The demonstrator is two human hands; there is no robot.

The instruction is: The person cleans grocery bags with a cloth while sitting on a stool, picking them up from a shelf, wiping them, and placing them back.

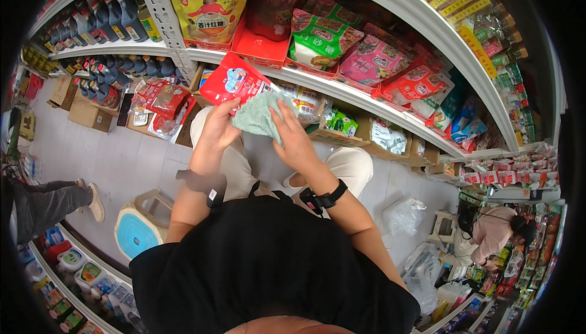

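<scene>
My left hand grips the lower edge of a red printed pouch, thumb on its front. Flat against the pouch's lower right part lies a pale green cloth, which my right hand presses with its fingers spread across it. The cloth hides that part of the pouch. Just beyond the pouch, a red display box on the white shelf shows its bare front floor, with dark red pouches at its back. Left of the box stands a yellow pouch; to its right leans a green pouch.
Under the shelf are cardboard boxes of packets. Dark sauce bottles fill the left shelves. A blue-topped stool stands behind me on the left. Plastic bags lie on the right floor. One person crouches right; another's legs show left.
</scene>
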